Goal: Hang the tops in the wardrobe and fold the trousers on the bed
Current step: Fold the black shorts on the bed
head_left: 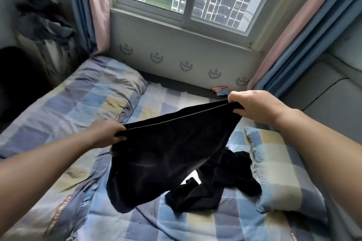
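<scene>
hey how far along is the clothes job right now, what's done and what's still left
Nothing finished shows: no folded trousers lie on the bed, and no wardrobe is in view, so hung tops cannot be judged. In hand: the left hand and right hand grip the top edge of a black garment, stretched above the bed. Left: folding it, then the crumpled black clothing beneath.

Matt black cloth trousers (pixel 166 152) over checked, faintly sheeny bed (pixel 78 103) cloth
</scene>
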The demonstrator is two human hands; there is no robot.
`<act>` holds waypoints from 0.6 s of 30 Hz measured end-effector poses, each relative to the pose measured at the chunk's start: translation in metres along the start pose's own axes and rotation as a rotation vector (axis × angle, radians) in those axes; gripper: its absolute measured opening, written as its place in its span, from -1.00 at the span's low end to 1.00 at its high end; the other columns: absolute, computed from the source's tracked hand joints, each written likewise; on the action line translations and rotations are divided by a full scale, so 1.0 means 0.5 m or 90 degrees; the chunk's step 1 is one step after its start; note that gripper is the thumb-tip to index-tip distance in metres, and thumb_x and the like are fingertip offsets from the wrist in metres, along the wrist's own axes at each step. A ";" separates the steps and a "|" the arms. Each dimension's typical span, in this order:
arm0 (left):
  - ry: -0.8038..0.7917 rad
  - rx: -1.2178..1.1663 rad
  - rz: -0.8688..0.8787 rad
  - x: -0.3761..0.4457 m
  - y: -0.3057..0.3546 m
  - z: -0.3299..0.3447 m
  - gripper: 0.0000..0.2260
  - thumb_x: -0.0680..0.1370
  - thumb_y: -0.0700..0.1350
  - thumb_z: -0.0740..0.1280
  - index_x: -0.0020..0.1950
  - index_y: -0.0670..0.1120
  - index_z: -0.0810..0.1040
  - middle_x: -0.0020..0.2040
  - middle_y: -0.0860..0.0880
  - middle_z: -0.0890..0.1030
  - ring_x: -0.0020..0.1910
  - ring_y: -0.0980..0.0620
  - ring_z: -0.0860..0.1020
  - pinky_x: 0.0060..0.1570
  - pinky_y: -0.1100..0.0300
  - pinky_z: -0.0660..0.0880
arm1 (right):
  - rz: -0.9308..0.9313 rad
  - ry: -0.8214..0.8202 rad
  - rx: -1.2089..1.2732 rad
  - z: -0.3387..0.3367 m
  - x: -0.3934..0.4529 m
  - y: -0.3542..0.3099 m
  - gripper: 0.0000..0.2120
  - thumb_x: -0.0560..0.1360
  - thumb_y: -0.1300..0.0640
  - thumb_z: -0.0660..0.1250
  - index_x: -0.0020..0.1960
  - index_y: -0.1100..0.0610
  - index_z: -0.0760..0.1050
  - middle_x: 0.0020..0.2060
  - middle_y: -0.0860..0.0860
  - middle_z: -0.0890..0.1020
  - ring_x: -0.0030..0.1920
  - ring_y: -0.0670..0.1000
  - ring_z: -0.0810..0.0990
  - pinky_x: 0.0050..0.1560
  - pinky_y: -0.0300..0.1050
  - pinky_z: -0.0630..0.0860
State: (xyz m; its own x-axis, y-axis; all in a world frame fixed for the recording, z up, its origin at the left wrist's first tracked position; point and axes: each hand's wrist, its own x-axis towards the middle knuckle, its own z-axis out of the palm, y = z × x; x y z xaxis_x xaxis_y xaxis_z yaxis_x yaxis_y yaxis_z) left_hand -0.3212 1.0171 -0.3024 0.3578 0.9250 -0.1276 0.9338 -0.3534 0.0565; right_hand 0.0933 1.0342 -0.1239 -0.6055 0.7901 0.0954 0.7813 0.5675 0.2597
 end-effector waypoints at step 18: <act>-0.083 0.079 -0.195 0.021 0.003 -0.170 -0.69 0.43 0.15 0.43 -0.09 -0.09 0.63 -0.34 0.02 0.45 -0.15 -0.09 0.57 -0.23 0.14 0.46 | 0.149 -0.188 -0.058 0.103 -0.058 0.020 -0.89 0.42 0.03 0.22 -0.15 -0.02 0.28 -0.22 -0.09 0.38 -0.13 0.08 0.54 -0.33 -0.14 0.27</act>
State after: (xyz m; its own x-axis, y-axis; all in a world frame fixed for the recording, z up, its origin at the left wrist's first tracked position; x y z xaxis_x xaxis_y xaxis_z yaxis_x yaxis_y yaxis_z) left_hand -0.3165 1.0381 -0.2196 0.0517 0.9680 -0.2455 0.9887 -0.0843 -0.1241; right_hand 0.1264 1.0291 -0.1737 -0.3329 0.9358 -0.1162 0.8683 0.3522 0.3492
